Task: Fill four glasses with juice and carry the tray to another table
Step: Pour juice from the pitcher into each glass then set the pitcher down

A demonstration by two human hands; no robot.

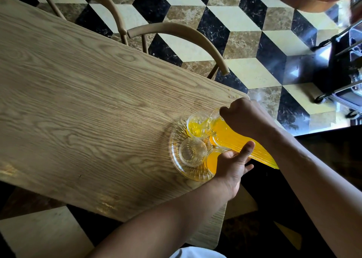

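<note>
Head view looks down on a long table (pixel 88 93) of pale oak-grain veneer with rounded corners, standing on a marble floor (pixel 231 28) tiled in a cube pattern of black, cream and brown. Beyond the table, on the far side from the hands, two bent tan chair backs (pixel 176 30) curve over the floor, and well off past the right hand a dark wheeled cart (pixel 340 65) with metal bars catches strong light. A few small yellow drops (pixel 234 96) lie on the table corner just beyond the right hand. Just in front of the left hand sits a round clear-glass tray (pixel 176 159) with a cut, rayed pattern, holding small ribbed glass cups. The right hand (pixel 246 116) is curled round the top of a tall ribbed glass pitcher (pixel 244 146) of orange juice, tilted so its spout meets the far cup (pixel 197 124), which holds some yellow juice. The left hand (pixel 233 163) props the pitcher's body from below, thumb pressed up against the glass, its other fingers mostly hidden. The near-left cup (pixel 193 152) is clear, and the cup (pixel 212 159) right under the left hand shows orange juice. No writing or labels can be read.
</note>
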